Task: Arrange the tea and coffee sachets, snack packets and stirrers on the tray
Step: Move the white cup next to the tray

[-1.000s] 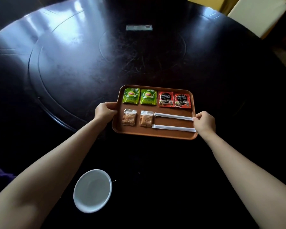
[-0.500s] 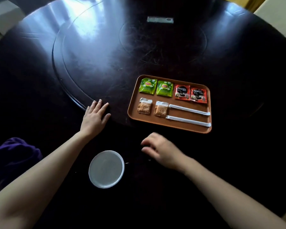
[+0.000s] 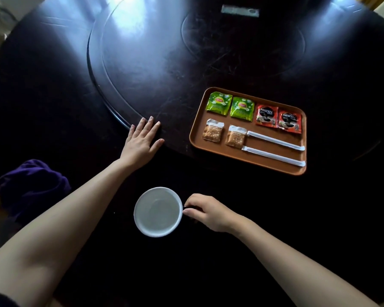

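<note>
At the far left a dark purple cloth (image 3: 32, 187) lies at the edge of the round dark table (image 3: 53, 96). Next to it, the left hand (image 3: 142, 141) rests flat on the table, palm down, with the fingers stretched out and holding nothing; the fingertips touch the rim of the raised round centre plate (image 3: 111, 103) of the table.

Nearer to the person stands a white cup (image 3: 158, 211), seen from above. The right hand (image 3: 205, 212) is at its right side, with the fingers curled and pinched on the small dark handle of the cup.

To the right, well apart from both hands, the brown tray (image 3: 248, 159) sits on the table. In its far row, from the left, are two green tea sachets (image 3: 219, 103) (image 3: 242, 109) with the Lipton logo, then two red coffee sachets (image 3: 267, 116) (image 3: 289, 122) with the word NESCAFÉ and a picture of a black cup. In the near row are two clear snack packets (image 3: 212, 133) (image 3: 236, 139) with brown content; their labels are too small to read. Just beside the second packet, two stirrers (image 3: 275, 140) (image 3: 273, 155) in white paper wrappers lie parallel and reach to the right rim.

At the top, a small grey rectangular object (image 3: 239, 11) lies on the table; its writing cannot be read.
</note>
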Demonstrator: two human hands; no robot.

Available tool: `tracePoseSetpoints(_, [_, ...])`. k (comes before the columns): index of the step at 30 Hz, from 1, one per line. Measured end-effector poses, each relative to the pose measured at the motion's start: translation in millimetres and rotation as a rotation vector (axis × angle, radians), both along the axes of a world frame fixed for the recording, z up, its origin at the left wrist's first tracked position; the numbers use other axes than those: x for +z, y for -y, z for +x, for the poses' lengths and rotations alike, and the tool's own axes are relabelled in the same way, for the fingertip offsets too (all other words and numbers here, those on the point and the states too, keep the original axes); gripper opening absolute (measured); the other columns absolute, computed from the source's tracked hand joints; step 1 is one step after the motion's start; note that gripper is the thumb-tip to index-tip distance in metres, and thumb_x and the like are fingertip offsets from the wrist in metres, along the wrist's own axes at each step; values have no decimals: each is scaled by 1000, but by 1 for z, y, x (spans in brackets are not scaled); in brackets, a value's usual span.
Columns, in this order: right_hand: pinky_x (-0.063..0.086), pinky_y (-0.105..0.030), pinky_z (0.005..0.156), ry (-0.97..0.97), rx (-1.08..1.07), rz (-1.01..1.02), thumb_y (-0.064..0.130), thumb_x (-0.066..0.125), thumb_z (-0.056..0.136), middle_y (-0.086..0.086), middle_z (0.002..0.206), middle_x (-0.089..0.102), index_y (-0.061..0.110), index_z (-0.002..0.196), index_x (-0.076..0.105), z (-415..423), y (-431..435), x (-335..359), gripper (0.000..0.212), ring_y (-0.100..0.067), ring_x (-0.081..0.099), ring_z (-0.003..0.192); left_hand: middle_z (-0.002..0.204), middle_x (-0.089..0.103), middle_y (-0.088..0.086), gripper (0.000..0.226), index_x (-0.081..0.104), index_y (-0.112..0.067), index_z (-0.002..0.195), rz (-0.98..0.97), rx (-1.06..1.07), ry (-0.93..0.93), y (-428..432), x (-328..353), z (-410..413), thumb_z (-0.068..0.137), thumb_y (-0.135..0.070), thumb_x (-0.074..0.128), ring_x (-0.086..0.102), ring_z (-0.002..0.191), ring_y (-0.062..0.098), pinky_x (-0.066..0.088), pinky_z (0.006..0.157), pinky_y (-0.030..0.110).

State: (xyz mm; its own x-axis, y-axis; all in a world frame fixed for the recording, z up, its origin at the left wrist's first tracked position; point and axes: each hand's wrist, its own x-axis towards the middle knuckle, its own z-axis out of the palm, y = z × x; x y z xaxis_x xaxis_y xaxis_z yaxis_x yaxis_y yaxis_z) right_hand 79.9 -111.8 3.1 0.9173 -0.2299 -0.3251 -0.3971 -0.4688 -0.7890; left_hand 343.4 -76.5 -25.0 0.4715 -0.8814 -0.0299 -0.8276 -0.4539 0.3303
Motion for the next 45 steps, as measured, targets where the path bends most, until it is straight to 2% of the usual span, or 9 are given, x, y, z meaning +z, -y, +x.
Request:
tracePoseSetpoints(6, [56, -33, 77, 0, -49, 52, 19, 55, 91, -13, 101, 63, 6, 100, 61, 0, 7, -4, 17, -19, 68, 77, 157, 11, 1, 57, 19, -25, 144, -42, 2, -6, 0, -1, -1, 93, -44, 37, -2, 144, 16, -4, 117, 39])
tracePoseSetpoints(9, [56, -32, 78, -25, -73, 130, 18, 55, 91, -18, 90, 70, 6, 99, 62, 2, 11, -6, 16, -21, 70, 79, 157, 11, 0, 57, 19, -24, 144, -46, 5, -1, 0, -1, 0, 93, -43, 37, -1, 144, 16, -4, 117, 39])
tracePoseSetpoints(14, [55, -28, 77, -8, -169, 209, 13, 55, 91, -23, 86, 71, 2, 98, 63, -3, 16, -4, 15, -20, 70, 74, 156, 11, 0, 57, 18, -24, 144, -47, -3, 4, -1, 0, 3, 93, -43, 36, -1, 144, 14, -4, 117, 37])
tracePoseSetpoints(24, [59, -31, 77, 221, -307, 125, 10, 53, 91, -16, 86, 71, 8, 96, 63, 43, 102, 49, 11, -24, 72, 77, 157, 4, 3, 63, 11, -25, 145, 60, 9, 67, 11, 3, 29, 92, -44, 39, -4, 144, 18, -4, 118, 40])
tracePoseSetpoints(28, [57, -36, 75, 268, -399, -27, 12, 55, 90, -18, 87, 71, 5, 95, 64, 82, 141, 53, 13, -26, 71, 77, 157, 4, 0, 62, 11, -25, 145, 40, 25, 55, 10, 3, 28, 92, -49, 34, -6, 143, 15, -6, 118, 39])
tracePoseSetpoints(31, [50, -23, 71, 279, -403, -137, 14, 55, 90, -5, 80, 69, 3, 94, 65, 106, 161, 50, 15, -6, 67, 72, 157, 3, -2, 62, 10, -27, 144, 32, 30, 54, 10, 2, 27, 91, -51, 32, -8, 143, 13, -9, 117, 37])
tracePoseSetpoints(34, [49, -10, 64, 264, -425, -99, 11, 54, 91, -8, 81, 65, 0, 95, 63, 125, 168, 44, 15, -17, 68, 69, 157, 3, -1, 63, 9, -27, 144, 11, 34, 57, 10, -1, 27, 91, -51, 33, -10, 141, 11, -10, 117, 36])
tracePoseSetpoints(39, [55, -37, 72, 240, -430, -64, 14, 53, 91, -12, 77, 66, 4, 94, 63, 143, 170, 32, 14, -28, 70, 67, 157, 4, 0, 66, 9, -21, 145, -15, 54, 71, 10, -7, 26, 92, -49, 36, -12, 139, 9, -10, 116, 36])
tracePoseSetpoints(45, [56, -38, 72, 218, -374, -92, 18, 52, 92, -19, 76, 70, 6, 96, 63, 151, 174, 31, 17, -24, 68, 63, 157, 1, 2, 70, 6, -14, 145, -30, 73, 54, 11, -11, 26, 91, -48, 37, -11, 140, 9, -9, 117, 36])
